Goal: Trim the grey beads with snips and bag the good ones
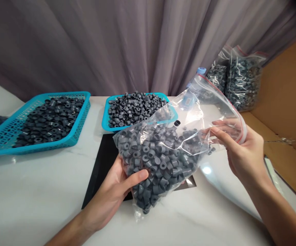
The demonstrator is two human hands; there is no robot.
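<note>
A clear zip-lock bag (198,112) with a red line along its mouth hangs tilted above the table, its mouth to the upper right. Many small grey plastic rings (160,164) fill its lower part, and one darker ring (177,123) shows apart above the pile. My left hand (119,188) supports the bag at its lower left, thumb across the front and the other fingers hidden behind. At the mouth, my right hand (245,150) pinches the plastic near the zip edge. Some of its fingers show through the film; whether they are inside the bag, I cannot tell.
Two blue plastic baskets, a left one (82,118) and a middle one (104,119), hold dark rings. Filled bags (244,82) stand at back right by a cardboard box (288,78). A blue-capped bottle (201,70) stands behind my bag; a black mat (99,171) lies beneath.
</note>
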